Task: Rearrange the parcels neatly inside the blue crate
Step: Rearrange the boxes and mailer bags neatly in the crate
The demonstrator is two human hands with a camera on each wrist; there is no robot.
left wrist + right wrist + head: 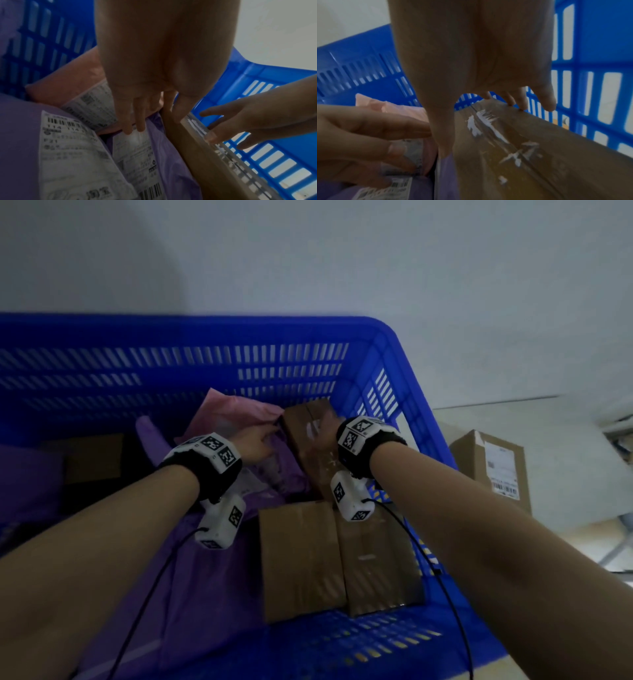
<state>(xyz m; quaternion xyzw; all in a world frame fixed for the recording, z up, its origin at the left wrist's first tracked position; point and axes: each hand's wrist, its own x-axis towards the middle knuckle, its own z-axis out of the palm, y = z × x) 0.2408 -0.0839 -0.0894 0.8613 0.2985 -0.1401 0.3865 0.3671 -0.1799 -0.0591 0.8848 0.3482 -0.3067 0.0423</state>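
Note:
The blue crate [205, 326] holds cardboard boxes and soft mailers. A long taped cardboard box [298, 433] lies along the right wall at the far corner. My right hand [323, 429] is spread over its top [539, 155], with the thumb at the left edge and the fingertips [522, 105] at the right edge. My left hand [257, 441] is beside the box. Its straight fingers [133, 125] press on a purple mailer [163, 155] and a pink mailer [68, 81]. Its thumb lies against the box's left side [197, 162].
Two more cardboard boxes [298, 559] [376, 570] stand side by side at the near right of the crate. Purple mailers [205, 577] fill the left and middle. Outside, to the right, a labelled cardboard box [493, 467] sits on the floor. A pale wall rises behind the crate.

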